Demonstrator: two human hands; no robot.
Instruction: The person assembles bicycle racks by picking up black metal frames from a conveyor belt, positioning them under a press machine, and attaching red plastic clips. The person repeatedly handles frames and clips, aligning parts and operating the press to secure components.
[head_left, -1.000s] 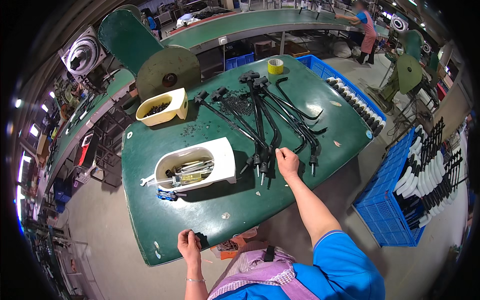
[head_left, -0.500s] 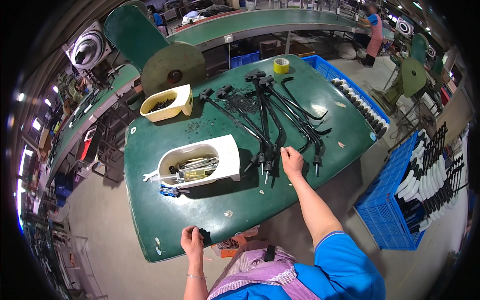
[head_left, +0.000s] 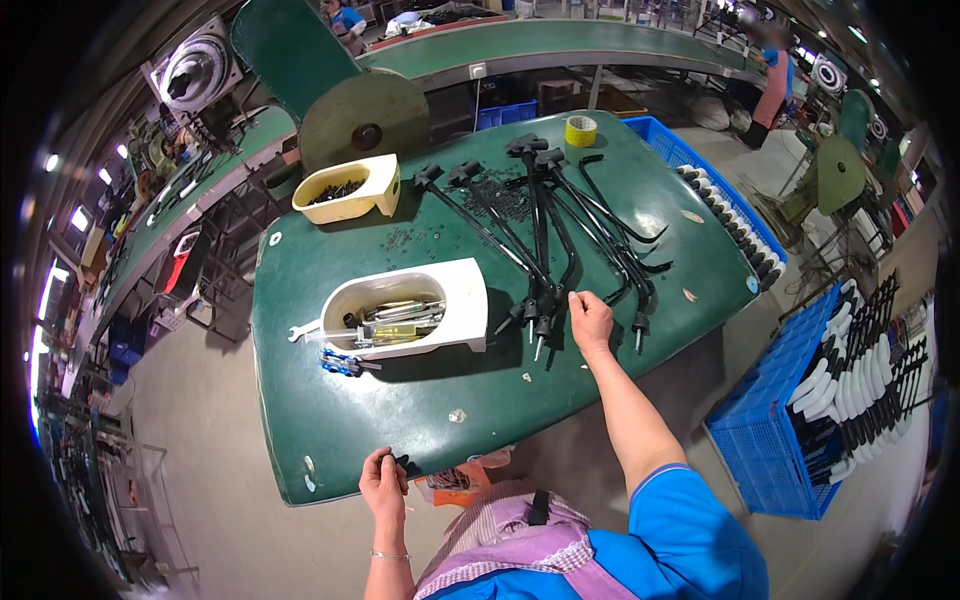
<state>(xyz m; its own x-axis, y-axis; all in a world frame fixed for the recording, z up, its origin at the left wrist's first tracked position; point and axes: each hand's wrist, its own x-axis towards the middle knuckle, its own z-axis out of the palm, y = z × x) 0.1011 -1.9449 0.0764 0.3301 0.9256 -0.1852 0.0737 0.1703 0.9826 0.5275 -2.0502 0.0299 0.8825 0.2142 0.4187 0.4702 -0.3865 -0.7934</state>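
Observation:
Beside the lower ends of several black metal rods (head_left: 541, 235) with thick joint pieces, my right hand (head_left: 591, 322) is closed, thumb against curled fingers. Whatever it may hold is hidden. At the near left edge of the green table (head_left: 400, 440), my left hand (head_left: 383, 482) has its fingers pressed together; a dark spot by the fingertips is too small to name. Between the hands and further in stands a white tub (head_left: 462, 305) of tools, with a wrench (head_left: 304, 330) poking out. Small black parts (head_left: 497, 199) lie scattered near the rods.
A cream tub (head_left: 384, 185) of small dark parts and a yellow tape roll (head_left: 580, 131) sit toward the back. Blue crates (head_left: 765, 450) of black and white-ended pieces stand at the right. Behind are a round-guarded machine (head_left: 365, 130) and a long green bench (head_left: 520, 47); a person works beyond.
The view has shifted a little, so the table and its contents sit slightly further right. Both hands keep nearly the same pose and place.

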